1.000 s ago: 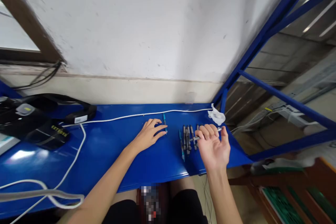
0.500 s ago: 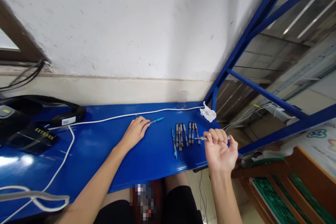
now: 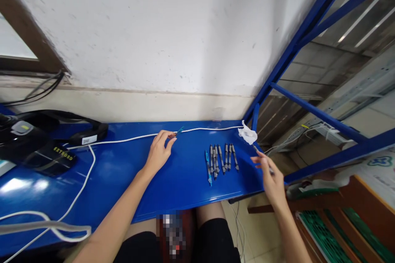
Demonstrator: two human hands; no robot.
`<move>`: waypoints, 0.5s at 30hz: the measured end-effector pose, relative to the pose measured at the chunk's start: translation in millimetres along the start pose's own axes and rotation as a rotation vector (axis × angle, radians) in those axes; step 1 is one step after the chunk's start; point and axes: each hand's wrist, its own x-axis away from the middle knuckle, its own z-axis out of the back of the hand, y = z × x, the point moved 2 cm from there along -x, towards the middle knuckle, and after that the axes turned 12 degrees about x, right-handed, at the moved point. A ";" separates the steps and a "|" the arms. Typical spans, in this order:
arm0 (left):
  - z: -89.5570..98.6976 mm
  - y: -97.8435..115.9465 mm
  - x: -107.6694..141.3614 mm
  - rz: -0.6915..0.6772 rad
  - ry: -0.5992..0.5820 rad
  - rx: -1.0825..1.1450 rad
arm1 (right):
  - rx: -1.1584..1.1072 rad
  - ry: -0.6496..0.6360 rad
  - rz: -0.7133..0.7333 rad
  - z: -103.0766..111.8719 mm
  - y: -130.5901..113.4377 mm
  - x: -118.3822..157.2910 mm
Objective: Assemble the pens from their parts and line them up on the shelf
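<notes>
"Blue is shown by the table top (image 3: pixel 179 189). What is held above it by the left hand (image 3: pixel 160 148)?"

"One turquoise pen (image 3: pixel 180 130) is pinched between thumb and fingertips, which are closed to about the pen's thickness. Its outer end is seen against the white cable (image 3: pixel 135 136)."

"How is the right hand (image 3: pixel 271 174) set?"

"One grey pen (image 3: pixel 271 171) is gripped, partly hidden by the curled fingers, beside the right edge. Its far end is directed towards the crumpled tissue (image 3: pixel 247 133); some fingers are extended clear of it."

"Where are the other pens located?"

"Between the hands, seven dark pens (image 3: pixel 221 159) are laid roughly side by side. A second turquoise pen (image 3: pixel 208 167) is placed at the row's left end."
</notes>
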 end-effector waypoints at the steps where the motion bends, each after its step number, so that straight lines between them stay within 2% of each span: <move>1: -0.1 1.5 -0.2 -0.008 0.008 0.010 | 0.183 -0.068 0.073 -4.9 6.6 -0.4; 3: -0.2 3.2 -0.6 -0.016 0.025 0.026 | 0.467 -0.210 0.209 -18.3 17.8 -0.4; 6: 0.0 3.1 -1.0 -0.012 0.044 0.048 | 0.700 -0.335 0.336 -40.5 26.9 0.9; 9: 0.2 1.9 -0.8 0.000 0.050 0.071 | 0.790 -0.371 0.373 -59.3 25.9 2.2; 15: -1.6 0.8 0.8 0.048 0.028 0.105 | 0.804 -0.383 0.415 -85.0 7.3 6.1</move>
